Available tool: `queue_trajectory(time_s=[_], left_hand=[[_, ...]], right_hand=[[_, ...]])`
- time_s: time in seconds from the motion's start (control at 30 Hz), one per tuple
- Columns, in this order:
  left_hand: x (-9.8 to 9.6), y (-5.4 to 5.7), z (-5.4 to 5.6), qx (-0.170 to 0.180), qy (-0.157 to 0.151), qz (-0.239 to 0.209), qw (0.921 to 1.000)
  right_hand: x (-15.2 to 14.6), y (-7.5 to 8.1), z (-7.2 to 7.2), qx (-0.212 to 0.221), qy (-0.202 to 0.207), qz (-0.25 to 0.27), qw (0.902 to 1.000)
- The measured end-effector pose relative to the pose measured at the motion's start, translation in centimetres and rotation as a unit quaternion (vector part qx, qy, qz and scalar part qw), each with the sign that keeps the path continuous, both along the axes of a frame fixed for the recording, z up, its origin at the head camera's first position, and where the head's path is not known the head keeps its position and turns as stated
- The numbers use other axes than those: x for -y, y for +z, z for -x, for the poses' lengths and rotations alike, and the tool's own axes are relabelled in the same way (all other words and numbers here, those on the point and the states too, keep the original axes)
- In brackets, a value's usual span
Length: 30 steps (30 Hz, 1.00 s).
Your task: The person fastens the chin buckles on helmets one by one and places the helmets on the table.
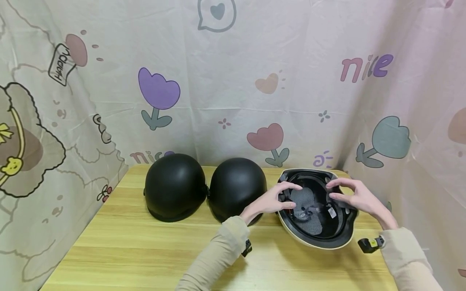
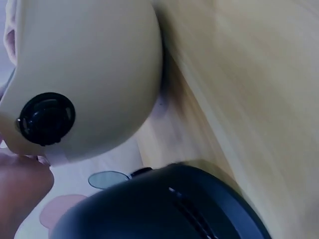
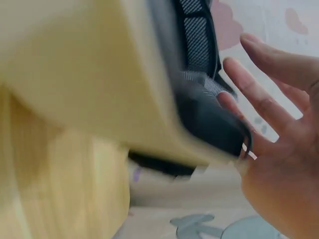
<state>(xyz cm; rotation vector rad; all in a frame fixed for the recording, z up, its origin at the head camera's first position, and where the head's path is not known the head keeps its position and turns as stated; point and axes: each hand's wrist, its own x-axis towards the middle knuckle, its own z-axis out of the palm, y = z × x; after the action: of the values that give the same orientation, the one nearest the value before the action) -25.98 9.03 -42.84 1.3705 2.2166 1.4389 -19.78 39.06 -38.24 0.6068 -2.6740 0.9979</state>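
A helmet lies upside down on the table, its beige shell below and its black inside with grey mesh padding facing up. My left hand is at its left rim, thumb and fingers reaching over the opening. A round black knob sits on the shell near that hand in the left wrist view. At the right rim is my right hand, its fingers spread and slightly bent over the inside. In the right wrist view, the fingers are apart, beside the black padded edge.
Two black helmets, one at the far left and one in the middle, stand dome up side by side on the wooden table. A patterned cloth hangs behind. Each wrist carries a small camera.
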Motion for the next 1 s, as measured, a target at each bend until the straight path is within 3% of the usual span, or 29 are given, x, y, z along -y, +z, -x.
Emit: queue_trajectory(time_s=[0.1,0.2,0.4,0.53,0.77,1.0], left_hand=[[0.5,-0.3,0.2,0.005,-0.001,-0.007,1.0],[1.0,-0.4,0.3,0.006,-0.004,-0.017,0.9998],[1.6,-0.3,0.1,0.022,-0.005,-0.008,0.9997],[1.8,-0.4,-0.2,0.039,-0.004,-0.004,0.9992],[1.9,-0.6,-0.2,0.053,0.016,-0.001,0.9985],[2.0,-0.7,-0.2,0.067,0.025,0.019,0.9973]], right_hand=[[-0.7,-0.5,-0.7,0.011,-0.01,-0.01,0.9998],[-1.4,-1.1,-1.2,0.017,0.005,-0.001,0.9998],[-2.6,-2.1,-2.1,0.045,0.097,0.063,0.9922],[-3.1,-2.4,-2.5,0.083,0.138,0.076,0.9841],[-4.1,-2.7,-2.6,0.119,0.16,0.067,0.9776],[-4.4,-3.4,-2.4,0.137,0.16,0.12,0.9702]])
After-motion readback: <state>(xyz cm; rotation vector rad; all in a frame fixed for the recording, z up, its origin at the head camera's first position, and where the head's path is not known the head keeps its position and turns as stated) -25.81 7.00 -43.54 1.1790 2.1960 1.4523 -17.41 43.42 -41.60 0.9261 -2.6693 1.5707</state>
